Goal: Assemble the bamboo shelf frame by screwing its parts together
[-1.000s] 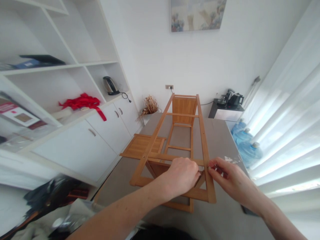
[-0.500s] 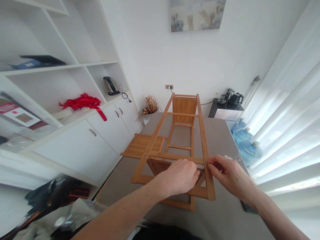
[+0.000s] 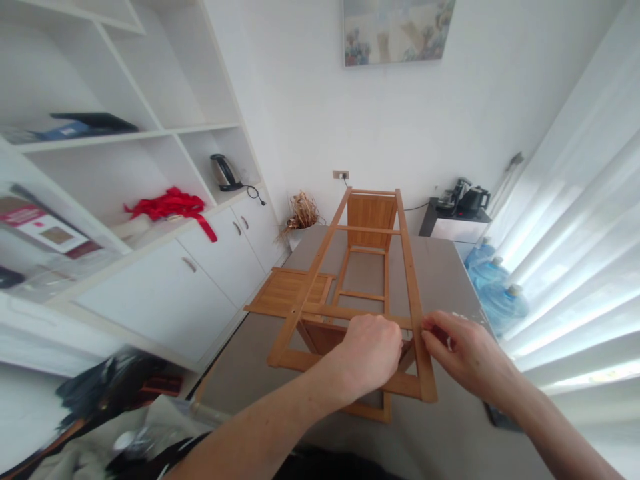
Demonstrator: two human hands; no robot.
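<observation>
A wooden shelf frame (image 3: 409, 260) with two long rails stands on the grey table (image 3: 440, 280), with a slatted panel (image 3: 370, 219) upright at its far end. My left hand (image 3: 373, 350) is closed above a near panel (image 3: 323, 335) inside the frame, close to the right rail. Its fingertips point at that rail's inner side, and what they grip is hidden. On the outer side of the same rail, my right hand (image 3: 460, 343) pinches with thumb and forefinger against the wood. Whatever is between those fingers is too small to make out.
Another slatted panel (image 3: 280, 290) lies flat on the table, left of the frame. White cabinets (image 3: 165, 287) line the left side. Blue water bottles (image 3: 500, 293) stand by the curtain at right. Past the table's far right corner, a small cabinet (image 3: 453, 228) holds a black kettle (image 3: 474, 198).
The camera view has shifted slightly. Both hands stay at the right rail in nearly the same pose, and the frame has not visibly moved on the table.
</observation>
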